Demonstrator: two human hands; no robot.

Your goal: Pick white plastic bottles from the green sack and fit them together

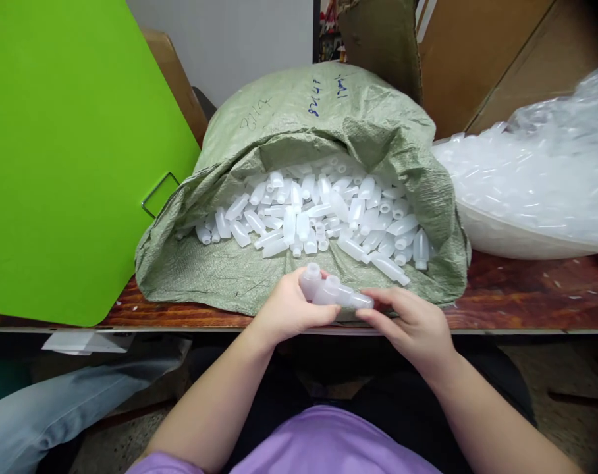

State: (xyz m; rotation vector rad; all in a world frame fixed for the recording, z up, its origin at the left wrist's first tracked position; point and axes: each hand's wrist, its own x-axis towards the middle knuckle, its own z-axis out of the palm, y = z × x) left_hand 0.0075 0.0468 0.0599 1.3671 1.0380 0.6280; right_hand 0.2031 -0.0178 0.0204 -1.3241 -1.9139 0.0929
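My left hand (299, 306) is closed around a few small translucent white plastic bottles (327, 289), their open necks pointing up and to the right. From the right, my right hand (410, 322) pinches the end of one of these bottles between thumb and fingers. Both hands are just in front of the mouth of a green woven sack (220, 273). Inside the sack lies a loose heap of similar empty bottles (301, 224), spilling towards its lower lip. How many bottles my left palm covers is hidden.
A bright green board (72, 145) with a wire handle stands at left. At right, a wide white bowl (516, 230) is heaped with translucent pieces under clear plastic. Cardboard boxes (477, 52) rise behind. The wooden table's front edge (516, 319) runs below the sack. Another person's jeans-clad leg (72, 401) is at lower left.
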